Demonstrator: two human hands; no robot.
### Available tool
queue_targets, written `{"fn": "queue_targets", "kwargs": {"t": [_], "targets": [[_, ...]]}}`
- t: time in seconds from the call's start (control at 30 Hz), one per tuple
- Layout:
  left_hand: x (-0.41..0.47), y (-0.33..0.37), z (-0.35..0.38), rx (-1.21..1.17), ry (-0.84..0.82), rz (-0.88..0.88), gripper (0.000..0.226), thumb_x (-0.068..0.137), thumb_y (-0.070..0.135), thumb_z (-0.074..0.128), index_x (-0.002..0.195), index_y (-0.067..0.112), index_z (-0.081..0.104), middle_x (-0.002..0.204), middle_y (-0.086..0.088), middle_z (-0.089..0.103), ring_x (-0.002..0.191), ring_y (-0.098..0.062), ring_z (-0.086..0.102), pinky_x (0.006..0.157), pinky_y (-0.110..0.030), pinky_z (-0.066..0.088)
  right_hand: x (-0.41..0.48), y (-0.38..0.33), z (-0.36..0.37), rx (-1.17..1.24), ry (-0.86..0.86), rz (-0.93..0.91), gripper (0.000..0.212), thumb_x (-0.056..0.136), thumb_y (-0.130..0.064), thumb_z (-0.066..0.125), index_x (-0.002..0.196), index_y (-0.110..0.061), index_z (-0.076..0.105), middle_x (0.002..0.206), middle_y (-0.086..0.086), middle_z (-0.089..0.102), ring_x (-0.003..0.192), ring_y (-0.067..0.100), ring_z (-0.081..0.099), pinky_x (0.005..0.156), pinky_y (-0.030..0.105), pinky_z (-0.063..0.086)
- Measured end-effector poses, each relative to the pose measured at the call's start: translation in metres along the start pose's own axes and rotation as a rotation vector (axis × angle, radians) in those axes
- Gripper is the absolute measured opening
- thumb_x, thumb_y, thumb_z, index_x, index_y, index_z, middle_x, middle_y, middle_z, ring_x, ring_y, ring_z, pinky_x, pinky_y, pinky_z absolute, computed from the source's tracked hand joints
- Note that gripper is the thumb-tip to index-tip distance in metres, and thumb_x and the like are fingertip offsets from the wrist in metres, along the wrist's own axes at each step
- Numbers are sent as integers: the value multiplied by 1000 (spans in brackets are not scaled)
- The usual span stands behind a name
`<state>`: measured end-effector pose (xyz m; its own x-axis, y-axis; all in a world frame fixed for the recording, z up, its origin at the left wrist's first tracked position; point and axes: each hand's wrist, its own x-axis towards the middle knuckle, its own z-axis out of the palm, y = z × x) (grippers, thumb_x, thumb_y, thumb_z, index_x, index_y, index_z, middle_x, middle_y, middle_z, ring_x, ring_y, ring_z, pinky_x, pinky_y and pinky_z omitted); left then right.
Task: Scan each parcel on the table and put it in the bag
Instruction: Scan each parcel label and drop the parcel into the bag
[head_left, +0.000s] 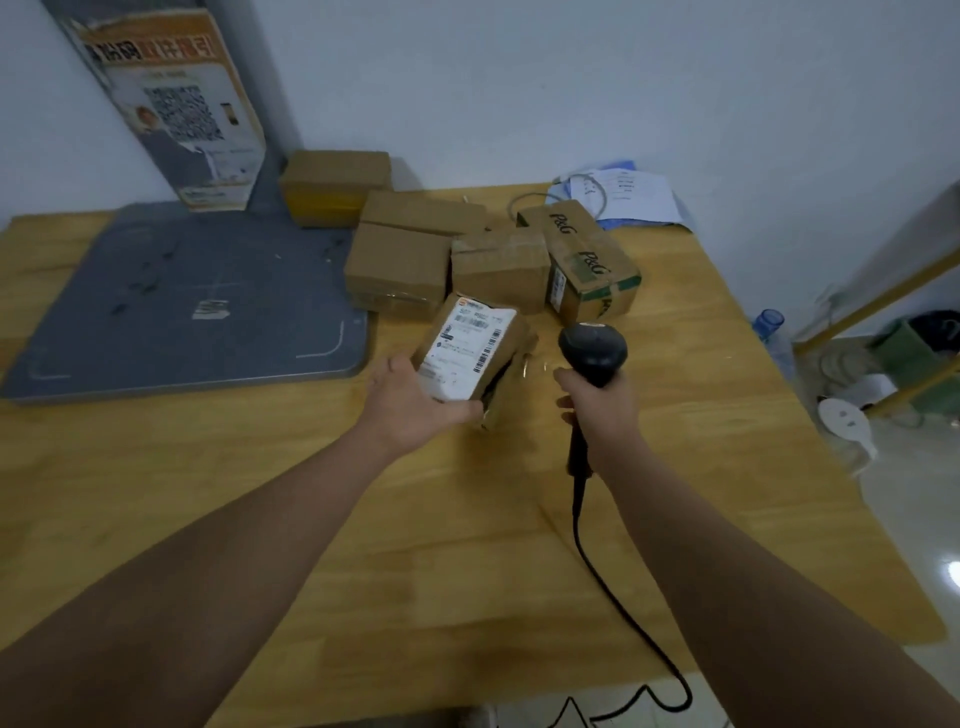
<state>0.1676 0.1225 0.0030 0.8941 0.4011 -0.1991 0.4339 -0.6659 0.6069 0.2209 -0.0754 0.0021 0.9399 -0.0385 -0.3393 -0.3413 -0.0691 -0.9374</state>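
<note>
Parcel (470, 353), brown cardboard, white shipping label (467, 340) facing up and tilted. My left hand (415, 397) holds it by the near end, thumb and fingers curled round, above the middle of the worktop (260, 493). I cannot tell whether its far end rests down. My right hand (597, 410) grips the handle of a black barcode scanner (592, 348). The scanner head is just beside the parcel's right edge, apart from it. Its cable (613, 587) runs to the near edge. Five more boxes (397, 265) are clustered behind, one marked P&G (587, 260). A grey platform (182, 301) lies at left.
</note>
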Motion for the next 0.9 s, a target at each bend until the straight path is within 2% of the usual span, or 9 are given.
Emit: {"fn": "queue_targets", "kwargs": {"t": [0.1, 0.23, 0.37, 0.5, 0.6, 0.67, 0.73, 0.8, 0.9], "targets": [[-22, -14, -22, -162, 73, -104, 120, 44, 73, 76, 139, 11, 37, 133, -4, 43, 128, -23, 39, 107, -44, 40, -40, 2, 15, 67, -183, -86, 26, 85, -22, 73, 108, -23, 61, 99, -8, 65, 95, 9, 62, 82, 30, 54], [-49, -22, -44, -279, 61, -82, 122, 37, 76, 72, 136, 13, 38, 129, 0, 52, 121, -19, 50, 100, -43, 48, -73, -11, 39, 86, -280, -222, 26, 82, -27, 75, 105, -25, 63, 89, -18, 65, 87, -1, 60, 83, 28, 49], [-72, -21, -48, -380, 58, 6, 116, 50, 59, 83, 139, 13, 26, 131, 1, 47, 123, -16, 47, 101, -37, 46, -90, -23, 60, 179, -377, -212, 36, 80, -21, 77, 115, -21, 66, 111, -2, 72, 108, 14, 66, 95, 45, 53], [-86, -25, -52, -473, 34, 106, 102, 71, 37, 84, 140, 9, 14, 129, 5, 42, 117, -7, 47, 95, -23, 42, -99, -26, 69, 234, -423, -261, 31, 82, -9, 74, 111, -18, 67, 108, -3, 73, 104, 11, 68, 85, 28, 56], [-92, -30, -65, -529, -46, 100, 60, 87, 45, 64, 124, 17, 26, 119, 9, 47, 105, 0, 51, 84, -17, 44, -98, -26, 67, 259, -438, -201, 29, 83, -6, 72, 109, -19, 67, 102, -4, 75, 98, 13, 71, 78, 26, 58], [-92, -35, -75, -663, -95, 39, 42, 92, 52, 52, 108, 19, 34, 116, 1, 52, 105, -10, 54, 86, -24, 45, -98, -26, 63, 252, -479, -151, 28, 84, -4, 70, 108, -18, 67, 101, -2, 75, 97, 15, 71, 76, 27, 58], [-88, -42, -83, -852, -128, -35, 34, 92, 46, 56, 106, 18, 40, 120, -6, 58, 109, -18, 56, 92, -32, 46, -101, -24, 61, 235, -537, -115, 26, 85, -3, 68, 106, -19, 68, 102, 0, 75, 98, 18, 71, 78, 29, 58], [-86, -49, -89, -956, -177, -102, 38, 91, 34, 62, 120, 19, 44, 122, -7, 63, 108, -21, 61, 88, -35, 50, -104, -23, 59, 216, -597, -100, 25, 86, -3, 67, 104, -19, 68, 103, 2, 75, 98, 19, 71, 81, 31, 58], [-84, -61, -93, -874, -255, -114, 41, 91, 29, 63, 130, 19, 52, 118, -1, 68, 109, -20, 64, 84, -32, 52, -104, -23, 65, 121, -579, -48, 14, 88, -14, 68, 101, -20, 69, 97, 0, 76, 95, 18, 71, 87, 33, 57]]}}
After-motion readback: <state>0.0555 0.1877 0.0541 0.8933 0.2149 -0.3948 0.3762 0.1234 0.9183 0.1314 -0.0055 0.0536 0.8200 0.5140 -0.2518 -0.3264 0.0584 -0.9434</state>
